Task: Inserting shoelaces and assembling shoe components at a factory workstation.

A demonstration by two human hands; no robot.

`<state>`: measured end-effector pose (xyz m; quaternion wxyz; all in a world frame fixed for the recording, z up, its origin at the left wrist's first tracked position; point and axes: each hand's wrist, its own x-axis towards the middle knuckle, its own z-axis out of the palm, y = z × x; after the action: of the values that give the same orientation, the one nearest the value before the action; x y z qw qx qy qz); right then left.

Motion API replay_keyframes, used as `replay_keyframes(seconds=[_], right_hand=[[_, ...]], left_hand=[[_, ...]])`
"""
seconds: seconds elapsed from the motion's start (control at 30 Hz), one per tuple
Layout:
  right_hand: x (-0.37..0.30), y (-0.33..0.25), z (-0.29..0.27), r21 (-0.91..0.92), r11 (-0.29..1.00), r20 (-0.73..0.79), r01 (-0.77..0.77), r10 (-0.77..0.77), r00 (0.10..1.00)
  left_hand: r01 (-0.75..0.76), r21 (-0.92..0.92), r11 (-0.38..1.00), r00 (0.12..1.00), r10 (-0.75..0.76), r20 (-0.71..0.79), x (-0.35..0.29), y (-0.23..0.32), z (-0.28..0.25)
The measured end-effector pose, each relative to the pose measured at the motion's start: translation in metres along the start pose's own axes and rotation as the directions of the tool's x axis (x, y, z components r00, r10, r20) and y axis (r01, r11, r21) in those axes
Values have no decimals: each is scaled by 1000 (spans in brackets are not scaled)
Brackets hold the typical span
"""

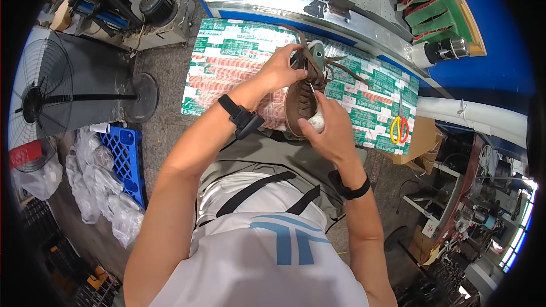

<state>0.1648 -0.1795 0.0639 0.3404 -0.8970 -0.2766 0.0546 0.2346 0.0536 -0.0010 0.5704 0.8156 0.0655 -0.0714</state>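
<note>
A brown lace-up shoe (293,108) with a green-grey part (317,50) at its far end stands in front of me on a wrapped package. White stuffing (317,119) shows in its opening. My left hand (280,69) is closed at the shoe's far left side, its fingers around a brown lace (302,38). At the near right side is my right hand (331,128), thumb at the collar and index finger by the crossed laces. A thin, pale, pointed tool (311,86) sticks out from those fingers; its rest is hidden. Another loose lace end (350,73) trails to the right.
The green, white and red-patterned package (227,51) serves as my work surface. Scissors (400,128) with yellow and red handles lie on its right end. Beyond runs a metal-edged machine bench (273,1). A fan (37,102) and a blue crate (128,162) stand left, a cardboard box (422,139) right.
</note>
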Motion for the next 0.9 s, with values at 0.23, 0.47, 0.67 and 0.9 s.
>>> replay_keyframes(seconds=[0.23, 0.47, 0.67, 0.9], right_hand=[[16, 5, -1, 318, 928, 49, -191, 185, 981], [-14, -28, 8, 360, 918, 365, -169, 28, 931], [-38, 3, -9, 373, 901, 122, -219, 186, 975], [-10, 22, -20, 152, 981, -88, -121, 135, 987]], left_hand=[[51, -193, 980, 994, -32, 101, 6, -1, 3], [-52, 151, 987, 999, 51, 13, 9, -2, 2], [-12, 48, 999, 999, 10, 41, 7, -16, 6], [-19, -40, 999, 997, 22, 70, 5, -15, 4]])
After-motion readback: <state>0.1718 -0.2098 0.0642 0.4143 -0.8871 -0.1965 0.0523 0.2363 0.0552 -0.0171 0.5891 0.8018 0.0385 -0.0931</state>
